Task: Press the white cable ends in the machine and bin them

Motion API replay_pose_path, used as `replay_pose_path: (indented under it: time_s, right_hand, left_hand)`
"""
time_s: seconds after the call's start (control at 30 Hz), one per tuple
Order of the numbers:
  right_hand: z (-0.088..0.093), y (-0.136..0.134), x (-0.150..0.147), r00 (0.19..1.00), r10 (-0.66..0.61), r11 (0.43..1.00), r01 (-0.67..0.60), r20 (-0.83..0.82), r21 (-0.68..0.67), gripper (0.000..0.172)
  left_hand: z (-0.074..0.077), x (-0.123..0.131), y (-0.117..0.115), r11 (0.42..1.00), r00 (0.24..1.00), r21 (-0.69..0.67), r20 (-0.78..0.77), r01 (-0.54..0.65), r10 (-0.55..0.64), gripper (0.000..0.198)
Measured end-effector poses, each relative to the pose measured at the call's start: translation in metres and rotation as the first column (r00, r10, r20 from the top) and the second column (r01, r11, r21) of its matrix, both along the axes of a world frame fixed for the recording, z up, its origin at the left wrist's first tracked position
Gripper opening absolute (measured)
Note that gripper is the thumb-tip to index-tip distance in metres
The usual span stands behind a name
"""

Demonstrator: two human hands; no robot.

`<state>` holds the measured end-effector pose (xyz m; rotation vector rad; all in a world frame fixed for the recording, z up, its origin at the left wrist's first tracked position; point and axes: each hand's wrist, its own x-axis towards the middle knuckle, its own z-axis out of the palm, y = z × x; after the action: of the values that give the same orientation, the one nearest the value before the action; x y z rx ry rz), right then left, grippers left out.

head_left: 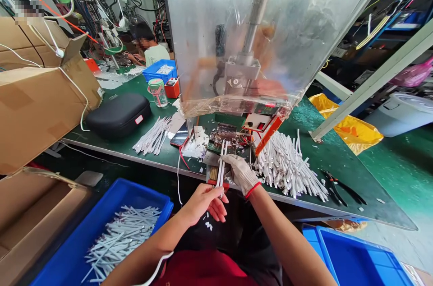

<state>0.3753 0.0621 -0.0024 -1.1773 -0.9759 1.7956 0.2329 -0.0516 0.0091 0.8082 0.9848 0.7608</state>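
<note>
Two narrow white strips (220,174) lie side by side, their far ends reaching the small metal fixture (226,135) under the press. My left hand (206,204), bare, pinches their near ends between thumb and fingers. Farther along, my right hand (239,170), in a white knit glove with a red cuff, closes on the same strips from the right. Its fingertips are partly hidden. Right of the fixture is a large pile of similar white strips (287,166); a smaller bundle (154,136) lies to the left.
A clear plastic guard (209,20) hangs before the press. Black-handled pliers (341,189) lie at right, a black case (118,112) at left. Below are a blue bin (118,191) of strips and another blue bin (365,254). Cardboard boxes (40,114) stand left; a co-worker (152,49) sits beyond.
</note>
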Motion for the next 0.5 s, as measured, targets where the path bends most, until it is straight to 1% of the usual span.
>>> replay_pose_path:
  time_s: [0.13, 0.27, 0.37, 0.5]
  right_hand:
    - [-0.005, 0.003, 0.0, 1.0, 0.008, 1.0, -0.008, -0.005, -0.006, 0.026]
    - [-0.007, 0.004, -0.001, 1.0, -0.003, 0.999, 0.003, -0.002, -0.033, 0.026]
    - [-0.003, 0.001, -0.002, 1.0, -0.016, 1.0, 0.016, -0.001, -0.021, 0.025]
    - [0.005, -0.002, -0.002, 1.0, -0.002, 1.0, 0.002, -0.014, -0.02, 0.022]
  left_hand:
    - [0.002, 0.0, 0.0, 1.0, 1.0, -0.002, -0.001, -0.004, 0.004, 0.055]
    - [-0.001, 0.0, 0.001, 1.0, 1.0, -0.003, 0.007, -0.004, 0.004, 0.054]
    - [-0.002, -0.001, 0.001, 1.0, 1.0, -0.001, 0.017, -0.003, 0.003, 0.053]
    - [-0.002, -0.001, 0.0, 1.0, 1.0, -0.005, 0.024, -0.009, 0.009, 0.051]
